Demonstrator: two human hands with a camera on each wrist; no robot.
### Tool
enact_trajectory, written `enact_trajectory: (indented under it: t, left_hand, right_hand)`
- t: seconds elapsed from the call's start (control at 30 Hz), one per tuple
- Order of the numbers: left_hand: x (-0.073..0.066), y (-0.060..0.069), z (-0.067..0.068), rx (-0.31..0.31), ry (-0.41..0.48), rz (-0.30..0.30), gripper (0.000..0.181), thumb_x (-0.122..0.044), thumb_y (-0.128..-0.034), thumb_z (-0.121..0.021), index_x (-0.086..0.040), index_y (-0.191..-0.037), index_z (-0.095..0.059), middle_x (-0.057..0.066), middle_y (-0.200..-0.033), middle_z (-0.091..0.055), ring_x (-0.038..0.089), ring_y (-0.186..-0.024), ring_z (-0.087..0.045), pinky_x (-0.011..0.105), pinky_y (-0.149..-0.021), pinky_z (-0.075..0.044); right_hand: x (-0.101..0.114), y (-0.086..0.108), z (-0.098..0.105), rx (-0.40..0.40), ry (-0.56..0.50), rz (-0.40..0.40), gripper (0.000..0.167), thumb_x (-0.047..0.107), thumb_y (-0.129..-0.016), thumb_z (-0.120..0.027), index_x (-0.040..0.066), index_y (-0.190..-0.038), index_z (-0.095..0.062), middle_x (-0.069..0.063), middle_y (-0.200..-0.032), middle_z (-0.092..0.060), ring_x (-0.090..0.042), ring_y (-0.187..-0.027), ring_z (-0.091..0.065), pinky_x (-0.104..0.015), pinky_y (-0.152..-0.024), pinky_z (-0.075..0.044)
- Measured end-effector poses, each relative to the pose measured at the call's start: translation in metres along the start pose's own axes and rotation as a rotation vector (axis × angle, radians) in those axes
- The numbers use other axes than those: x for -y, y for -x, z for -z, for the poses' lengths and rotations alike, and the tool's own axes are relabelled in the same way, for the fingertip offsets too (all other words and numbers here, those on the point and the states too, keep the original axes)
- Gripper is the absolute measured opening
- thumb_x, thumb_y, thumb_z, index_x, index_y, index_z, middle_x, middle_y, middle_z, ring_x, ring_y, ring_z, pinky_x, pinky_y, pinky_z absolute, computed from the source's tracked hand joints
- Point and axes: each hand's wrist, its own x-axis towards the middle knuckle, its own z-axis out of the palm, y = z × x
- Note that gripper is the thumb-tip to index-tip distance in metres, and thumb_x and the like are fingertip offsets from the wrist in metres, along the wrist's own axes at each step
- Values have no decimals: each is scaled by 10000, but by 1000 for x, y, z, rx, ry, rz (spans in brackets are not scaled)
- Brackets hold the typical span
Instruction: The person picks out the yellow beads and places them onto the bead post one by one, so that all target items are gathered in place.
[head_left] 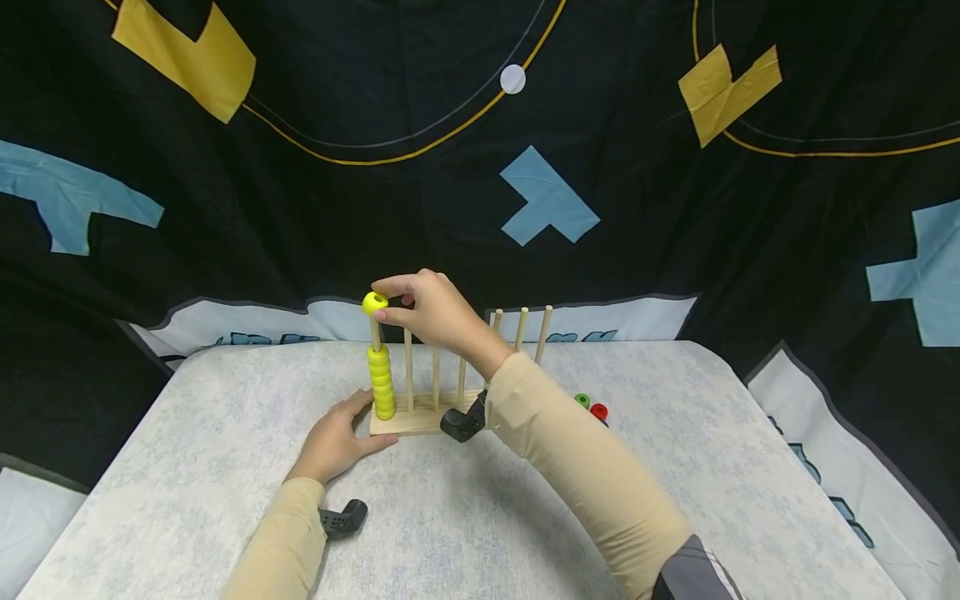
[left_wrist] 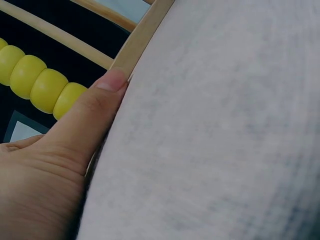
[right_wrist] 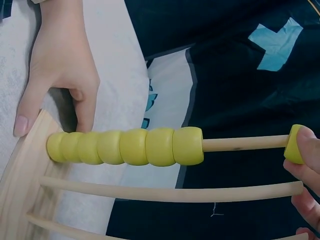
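A wooden bead rack with upright pegs stands on the table; its flat base (head_left: 420,422) is held at the left end by my left hand (head_left: 333,442), thumb along the front edge and fingers behind. Several yellow beads (right_wrist: 135,147) are stacked on the leftmost peg, touching one another from the base up. Between thumb and fingertips my right hand (head_left: 442,315) pinches one more yellow bead (head_left: 369,305) at the top of that same peg, apart from the stack. The left wrist view shows the left thumb (left_wrist: 95,107) pressed on the base near the lowest beads.
Bare pegs (head_left: 408,371) rise to the right of the stack. A green bead (head_left: 582,401) and a red bead (head_left: 598,412) lie on the table right of the rack, partly behind the right sleeve. A black patterned curtain (head_left: 420,217) hangs behind the table (head_left: 465,533).
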Motion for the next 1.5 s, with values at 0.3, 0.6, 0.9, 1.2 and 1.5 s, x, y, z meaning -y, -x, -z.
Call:
enact_trajectory:
  t: [0.3,0.6,0.9,1.2,1.5]
  left_hand:
    - [1,0,1,2,-5,-5,1012,-660,-729,-767,-93,-1497,-432,239,-1558,-382,457,-1423,-374,646,-1145,-334]
    - [0,-1,0,3,7,-7,1005,-653,-729,-773,-104,-1499,-432,232,-1559,-383,451,-1427,-372,645,-1149,-328]
    - [1,-2,-2,-3,9,-18,1021,-665,-720,-771,-93,-1496,-435,235,-1553,-391,451,-1422,-381,635,-1151,-333]
    - [1,-1,-2,-4,10,-15,1016,-658,-720,-776,-96,-1495,-436,235,-1553,-391,453,-1423,-379,641,-1149,-331]
    - [1,0,-1,-5,3,-10,1008,-649,-723,-779,-98,-1495,-438,233,-1557,-386,452,-1426,-374,642,-1150,-329]
  right_hand:
    - [3,-2,0,28,59,0,438,256,-917,-721,178,-1340,-636,26,-1298,-674,-177,-1109,-558,-201,-858,-510]
    - [4,-2,0,58,69,-43,430,276,-919,-720,209,-1336,-639,58,-1293,-667,-115,-1111,-504,-220,-860,-496]
    - [2,1,-1,51,77,-48,422,281,-909,-733,221,-1319,-654,65,-1284,-680,-138,-1140,-516,-266,-890,-464]
    - [1,0,-3,28,121,-36,400,294,-892,-753,200,-1274,-688,72,-1208,-716,-86,-1079,-531,-312,-928,-400]
    - [-2,1,-5,7,124,-10,369,283,-883,-762,174,-1232,-713,84,-1131,-744,-66,-1051,-521,-329,-989,-383]
